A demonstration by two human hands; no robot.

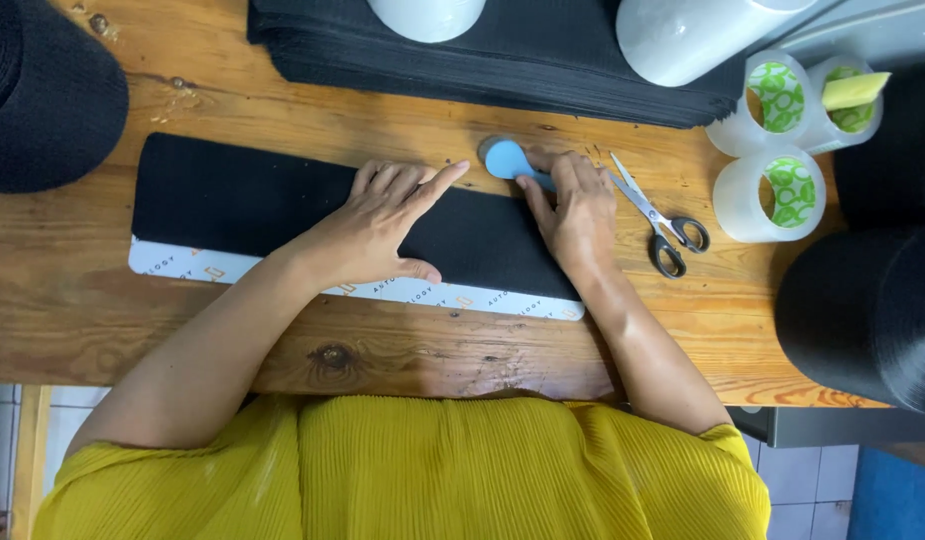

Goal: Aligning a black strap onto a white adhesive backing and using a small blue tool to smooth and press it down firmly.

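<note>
Steel scissors with black handles (660,218) lie on the wooden table (72,290), near three clear tape rolls (782,140). A stack of black sheets (542,60) sits behind, under two white rolls (682,35).

Your table (72,290) is shiny wood with knots. The black strip (242,200) looks like soft, matt cloth on smooth white paper (182,266). The blue scraper (506,159) is smooth plastic. The scissors (650,212) are shiny metal.

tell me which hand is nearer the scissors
Right. The right hand lies just beside the scissors, holding a blue tool; the left hand presses the black strip farther away.
</note>
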